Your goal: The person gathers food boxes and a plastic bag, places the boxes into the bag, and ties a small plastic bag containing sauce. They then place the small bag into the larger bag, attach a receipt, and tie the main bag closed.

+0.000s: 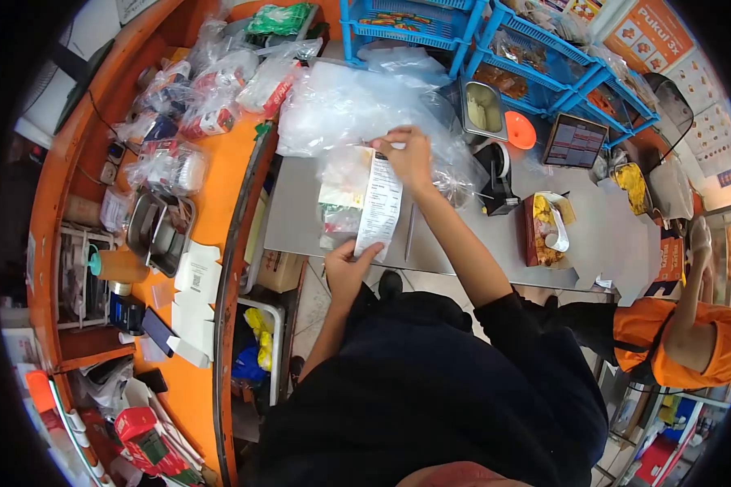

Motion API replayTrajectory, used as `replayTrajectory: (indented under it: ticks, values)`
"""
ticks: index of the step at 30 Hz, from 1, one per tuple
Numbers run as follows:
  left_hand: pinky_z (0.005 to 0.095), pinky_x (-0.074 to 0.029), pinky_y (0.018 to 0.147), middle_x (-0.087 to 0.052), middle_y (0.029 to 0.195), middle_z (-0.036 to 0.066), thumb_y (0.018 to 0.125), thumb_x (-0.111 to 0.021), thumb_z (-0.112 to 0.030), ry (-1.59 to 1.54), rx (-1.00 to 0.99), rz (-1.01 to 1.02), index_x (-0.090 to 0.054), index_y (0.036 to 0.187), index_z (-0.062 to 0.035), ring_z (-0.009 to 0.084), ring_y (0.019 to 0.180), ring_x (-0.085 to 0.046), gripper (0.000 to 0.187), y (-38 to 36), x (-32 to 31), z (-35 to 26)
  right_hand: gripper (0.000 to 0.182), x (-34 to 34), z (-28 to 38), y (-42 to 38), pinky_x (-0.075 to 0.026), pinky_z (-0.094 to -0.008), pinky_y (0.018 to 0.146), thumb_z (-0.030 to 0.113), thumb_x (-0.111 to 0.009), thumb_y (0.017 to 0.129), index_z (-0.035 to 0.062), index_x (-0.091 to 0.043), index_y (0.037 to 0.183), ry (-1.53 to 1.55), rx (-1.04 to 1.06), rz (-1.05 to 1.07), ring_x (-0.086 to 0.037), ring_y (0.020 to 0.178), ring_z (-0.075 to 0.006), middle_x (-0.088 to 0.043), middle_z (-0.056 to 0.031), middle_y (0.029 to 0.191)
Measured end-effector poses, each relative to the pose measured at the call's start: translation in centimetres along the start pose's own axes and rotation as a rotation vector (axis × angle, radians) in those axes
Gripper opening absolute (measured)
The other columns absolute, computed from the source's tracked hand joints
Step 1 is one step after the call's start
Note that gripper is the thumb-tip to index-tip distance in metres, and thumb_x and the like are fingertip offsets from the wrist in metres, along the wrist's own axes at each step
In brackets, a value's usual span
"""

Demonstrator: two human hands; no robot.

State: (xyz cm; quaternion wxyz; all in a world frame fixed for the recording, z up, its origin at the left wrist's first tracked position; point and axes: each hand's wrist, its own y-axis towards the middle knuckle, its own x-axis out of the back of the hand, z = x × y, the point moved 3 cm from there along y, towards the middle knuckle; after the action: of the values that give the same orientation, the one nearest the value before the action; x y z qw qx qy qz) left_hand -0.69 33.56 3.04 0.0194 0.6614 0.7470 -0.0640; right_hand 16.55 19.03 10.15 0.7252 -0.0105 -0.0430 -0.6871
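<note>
A long white printed receipt (379, 203) stretches between my two hands above the grey metal table. My left hand (351, 266) is closed on its lower end, near the table's front edge. At its top end, my right hand (410, 158) pinches the paper between thumb and fingers. Behind and left of the receipt is a clear plastic bag (341, 219) with packed items inside, partly covered by the paper. A stack of clear plastic bags (341, 101) lies just beyond my hands.
To the right stand a black tape dispenser (499, 183), an open food box (547, 227) and a tablet (575, 140). Blue racks (536, 71) line the back. An orange counter (211, 183) with bagged orders runs along the left. A co-worker in an orange shirt (654, 337) is at far right.
</note>
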Motion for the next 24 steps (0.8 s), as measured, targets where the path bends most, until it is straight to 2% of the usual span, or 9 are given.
replayTrajectory:
  ticks: [1, 4, 5, 8, 12, 14, 15, 17, 24]
  values:
    - [0.0210, -0.047, 0.067, -0.072, 0.085, 0.004, 0.081, -0.076, -0.005, 0.134, -0.014, -0.059, -0.072, 0.092, 0.0049, 0.0057, 0.075, -0.062, 0.016, -0.4, 0.5, 1.1, 0.017, -0.5, -1.4, 0.9, -0.049, -0.0278, 0.068, 0.014, -0.075, 0.078, -0.0021, -0.075, 0.082, 0.016, -0.067, 0.013, -0.065, 0.077, -0.0189, -0.070, -0.0125, 0.093]
    - [0.0238, -0.046, 0.064, -0.072, 0.081, 0.004, 0.079, -0.077, -0.006, -0.021, -0.035, -0.126, -0.073, 0.089, 0.0045, 0.0065, 0.069, -0.060, 0.015, -1.3, -0.1, -1.1, 0.018, -0.7, -0.7, 0.1, -0.050, -0.0266, 0.066, 0.011, -0.072, 0.078, -0.0042, -0.075, 0.088, 0.281, -0.083, -0.001, -0.065, 0.069, -0.0176, -0.072, -0.0103, 0.079]
    - [0.0262, -0.046, 0.064, -0.072, 0.081, 0.007, 0.078, -0.077, -0.006, 0.172, -0.110, -0.150, -0.073, 0.089, 0.0039, 0.0094, 0.068, -0.062, 0.015, -1.6, 0.2, -1.5, 0.019, -1.1, -1.3, 0.7, -0.051, -0.0276, 0.068, 0.008, -0.071, 0.077, -0.0043, -0.075, 0.091, 0.476, -0.248, 0.085, -0.065, 0.075, -0.0171, -0.070, -0.0108, 0.088]
    - [0.0273, -0.047, 0.066, -0.072, 0.083, 0.010, 0.078, -0.077, -0.005, 0.428, -0.280, -0.193, -0.073, 0.091, 0.0036, 0.0126, 0.070, -0.064, 0.016, -2.8, 0.1, -3.6, 0.027, -1.8, -1.8, 1.1, -0.051, -0.0268, 0.067, 0.006, -0.069, 0.078, -0.0036, -0.072, 0.103, 0.429, -0.133, 0.092, -0.065, 0.077, -0.0168, -0.065, -0.0101, 0.093]
    - [0.0276, -0.047, 0.068, -0.072, 0.084, 0.011, 0.078, -0.077, -0.006, 0.284, -0.109, -0.168, -0.073, 0.092, 0.0026, 0.0143, 0.072, -0.065, 0.017, -2.4, 0.2, -2.9, 0.033, -1.8, -2.0, 0.8, -0.051, -0.0259, 0.066, 0.004, -0.068, 0.078, -0.0038, -0.068, 0.110, 0.590, -0.317, 0.103, -0.064, 0.078, -0.0175, -0.060, -0.0090, 0.094]
    - [0.0272, -0.047, 0.069, -0.072, 0.084, 0.011, 0.079, -0.077, -0.007, 0.285, -0.087, -0.149, -0.073, 0.093, 0.0027, 0.0137, 0.072, -0.064, 0.017, -2.0, 0.3, -2.6, 0.028, -1.4, -3.2, 0.9, -0.051, -0.0256, 0.066, 0.001, -0.067, 0.078, -0.0022, -0.065, 0.106, 0.401, -0.325, -0.327, -0.063, 0.077, -0.0177, -0.061, -0.0091, 0.088]
    - [0.0268, -0.047, 0.069, -0.072, 0.084, 0.011, 0.079, -0.077, -0.007, 0.285, -0.065, -0.134, -0.073, 0.093, 0.0028, 0.0131, 0.072, -0.064, 0.018, -1.8, 0.4, -2.3, 0.028, -1.1, -3.9, 1.1, -0.051, -0.0256, 0.066, 0.001, -0.067, 0.078, -0.0022, -0.065, 0.106, 0.403, -0.326, -0.333, -0.063, 0.077, -0.0177, -0.061, -0.0091, 0.088]
    - [0.0264, -0.047, 0.069, -0.072, 0.084, 0.010, 0.079, -0.077, -0.008, 0.279, -0.047, -0.129, -0.073, 0.093, 0.0031, 0.0120, 0.072, -0.063, 0.018, -1.4, 0.6, -1.9, 0.021, -1.3, -4.2, 1.5, -0.054, -0.0289, 0.072, -0.001, -0.063, 0.083, 0.0006, -0.061, 0.103, 0.406, -0.250, 0.059, -0.064, 0.084, -0.0166, -0.063, -0.0083, 0.087]
    - [0.0223, -0.042, 0.056, -0.070, 0.074, 0.004, 0.079, -0.078, -0.009, 0.271, 0.024, -0.094, -0.073, 0.090, 0.0043, 0.0049, 0.060, -0.054, 0.018, -0.2, 1.4, -1.4, 0.027, -1.4, -4.5, 2.8, -0.053, -0.0268, 0.057, 0.005, -0.066, 0.084, 0.0055, -0.055, 0.108, 0.455, -0.550, 0.083, -0.064, 0.071, -0.0153, -0.065, -0.0062, 0.083]
